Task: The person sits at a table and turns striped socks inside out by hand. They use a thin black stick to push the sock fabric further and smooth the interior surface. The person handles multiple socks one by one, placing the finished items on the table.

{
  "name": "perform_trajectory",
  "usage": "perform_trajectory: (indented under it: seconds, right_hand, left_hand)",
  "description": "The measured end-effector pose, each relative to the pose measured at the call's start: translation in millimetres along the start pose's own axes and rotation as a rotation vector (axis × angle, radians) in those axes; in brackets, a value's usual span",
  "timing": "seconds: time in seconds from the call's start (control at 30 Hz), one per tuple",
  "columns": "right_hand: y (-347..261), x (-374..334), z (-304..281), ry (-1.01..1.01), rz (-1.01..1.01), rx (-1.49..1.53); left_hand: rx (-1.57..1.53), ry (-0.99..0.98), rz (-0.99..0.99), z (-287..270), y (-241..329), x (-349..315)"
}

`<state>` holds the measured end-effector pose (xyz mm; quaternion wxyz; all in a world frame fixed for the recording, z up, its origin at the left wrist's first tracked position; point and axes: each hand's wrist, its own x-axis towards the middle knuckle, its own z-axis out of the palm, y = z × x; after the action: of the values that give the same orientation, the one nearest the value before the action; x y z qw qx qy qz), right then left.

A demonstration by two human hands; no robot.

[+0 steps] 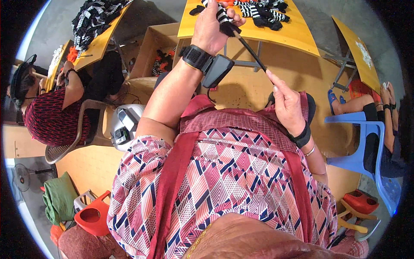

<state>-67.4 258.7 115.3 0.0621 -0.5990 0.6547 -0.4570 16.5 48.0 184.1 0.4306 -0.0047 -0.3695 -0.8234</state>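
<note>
My left hand [208, 33], reaching up toward the near edge of the yellow table, is closed around a small black-and-white striped fabric piece [222, 17] with a black end. A thin black stick [253, 53] runs from that black end down to my right hand [286, 103]. My right fingers are closed on the stick's lower end, with the forefinger stretched along it. How far the stick goes into the fabric is hidden. More striped fabric pieces [262, 16], with some orange material, lie on the table just beyond my left hand.
A yellow table [297, 36] stands ahead. Left of it is an open cardboard box [148, 49] holding striped and orange pieces. A co-worker [56, 108] sits at the left, near a striped fabric pile [92, 26]. On the right, another person sits on a blue plastic chair [360, 129].
</note>
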Motion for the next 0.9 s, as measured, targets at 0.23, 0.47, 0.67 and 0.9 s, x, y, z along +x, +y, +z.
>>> perform_trajectory:
  seconds: [0.23, 0.47, 0.67, 0.9]
  right_hand:
    - [4.2, -3.4, 9.1, 0.013, 0.028, 0.027]
    - [10.6, -8.9, 26.7, 0.076, 0.037, 0.165]
    - [7.4, -2.3, 30.1, 0.094, 0.076, 0.228]
    - [6.6, 11.3, 30.6, 0.147, 0.063, 0.301]
  left_hand:
    - [0.194, -0.027, 0.151, -1.8, -17.2, -4.0]
    - [0.189, 0.006, 0.204, -9.2, -41.4, -3.6]
    - [0.113, -0.092, 0.105, -3.8, -43.0, -3.5]
    - [0.045, -0.149, -0.104, 9.3, -55.9, -25.2]
